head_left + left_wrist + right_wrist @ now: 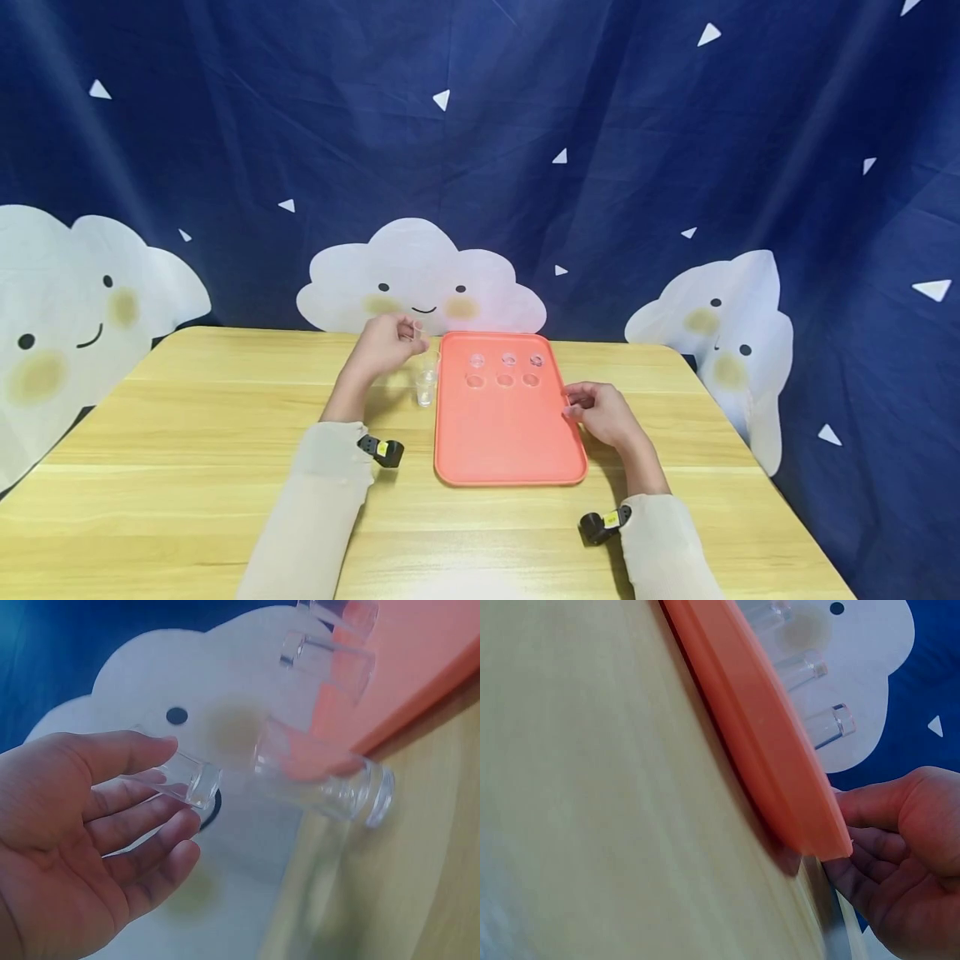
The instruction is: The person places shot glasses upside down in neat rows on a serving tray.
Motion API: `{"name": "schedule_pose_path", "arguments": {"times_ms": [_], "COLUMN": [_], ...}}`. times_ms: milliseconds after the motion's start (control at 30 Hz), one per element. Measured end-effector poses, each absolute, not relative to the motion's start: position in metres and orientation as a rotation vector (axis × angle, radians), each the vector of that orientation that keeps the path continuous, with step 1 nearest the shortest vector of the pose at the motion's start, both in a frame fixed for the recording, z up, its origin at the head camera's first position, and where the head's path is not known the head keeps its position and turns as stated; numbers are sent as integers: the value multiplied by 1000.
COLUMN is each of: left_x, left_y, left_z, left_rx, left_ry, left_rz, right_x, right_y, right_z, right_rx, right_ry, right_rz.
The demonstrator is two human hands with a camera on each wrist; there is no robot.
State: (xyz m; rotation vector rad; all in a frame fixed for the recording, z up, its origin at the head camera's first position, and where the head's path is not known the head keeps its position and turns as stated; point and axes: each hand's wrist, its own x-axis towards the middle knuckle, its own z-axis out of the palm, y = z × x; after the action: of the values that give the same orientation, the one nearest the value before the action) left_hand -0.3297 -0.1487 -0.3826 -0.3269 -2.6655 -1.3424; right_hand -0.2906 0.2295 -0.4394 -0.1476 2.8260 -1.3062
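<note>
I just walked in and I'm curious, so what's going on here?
A person's left hand holds a small clear tapered cup above a pale wood-grain table. The right hand grips the right edge of a coral-red rectangular tray. Three similar clear cups stand upside down in a row on it, and at least one more clear cup stands just left of it.

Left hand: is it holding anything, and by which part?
Yes: the left hand pinches a clear cup by its side, near the thick base.
</note>
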Motion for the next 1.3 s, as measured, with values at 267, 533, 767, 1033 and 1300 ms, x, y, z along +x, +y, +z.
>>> {"name": "schedule_pose_path", "arguments": {"times_ms": [267,533,767,1033,1300], "left_x": [-329,-325,-322,-317,-309], "left_y": [-130,-109,-92,-72,-58], "left_z": [-377,-374,-375,-374,-375], "left_rx": [-440,-499,-607,-673,-692], "left_ry": [-2634,-2634,-2599,-2602,-2610], "left_rz": [-1301,-1266,-1285,-1221,-1238], "right_x": [-290,-291,-290,-291,-292], "right_y": [229,230,231,231,231], "right_z": [-440,-442,-442,-440,-440], "right_rx": [-139,-154,-154,-150,-178], "right_ry": [2820,2822,2817,2822,2821], "right_rz": [-1325,-1324,-1323,-1317,-1310]}}
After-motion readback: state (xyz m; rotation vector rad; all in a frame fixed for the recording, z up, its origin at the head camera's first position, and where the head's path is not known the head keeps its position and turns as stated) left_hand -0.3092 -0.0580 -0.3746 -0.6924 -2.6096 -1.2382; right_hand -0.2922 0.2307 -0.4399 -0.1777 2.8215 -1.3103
